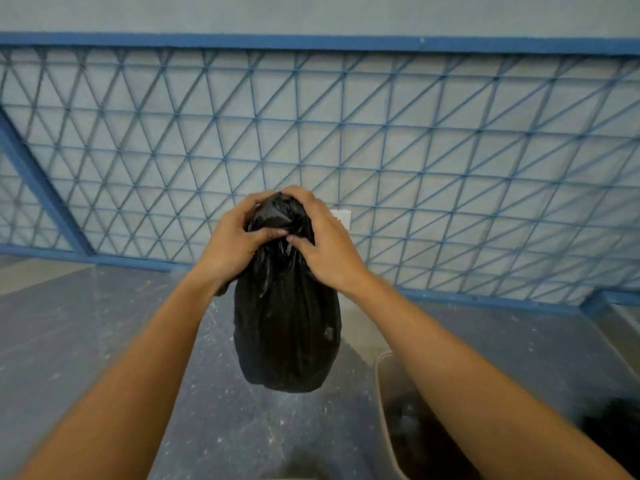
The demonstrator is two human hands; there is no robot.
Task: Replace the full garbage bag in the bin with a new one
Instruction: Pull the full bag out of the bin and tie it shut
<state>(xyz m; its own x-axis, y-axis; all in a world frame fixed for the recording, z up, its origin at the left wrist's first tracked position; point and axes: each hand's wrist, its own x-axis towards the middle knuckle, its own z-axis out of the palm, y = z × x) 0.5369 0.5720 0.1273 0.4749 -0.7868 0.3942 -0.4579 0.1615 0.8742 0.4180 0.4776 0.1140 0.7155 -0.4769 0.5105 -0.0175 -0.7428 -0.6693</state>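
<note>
A full black garbage bag point(285, 334) hangs in the air in front of me, its bunched neck at the top. My left hand point(235, 240) grips the neck from the left and my right hand point(325, 244) grips it from the right, fingers wrapped over the gathered plastic. Below my right forearm stands the bin point(382, 403), a pale-rimmed container with a dark inside, partly hidden by the arm. The bag's bottom hangs left of the bin, above the floor.
A blue metal lattice railing point(381, 150) runs across in front of me, with a pale wall behind it. The floor point(86, 334) is speckled grey-blue stone. A dark shape point(613, 431) lies at the lower right edge.
</note>
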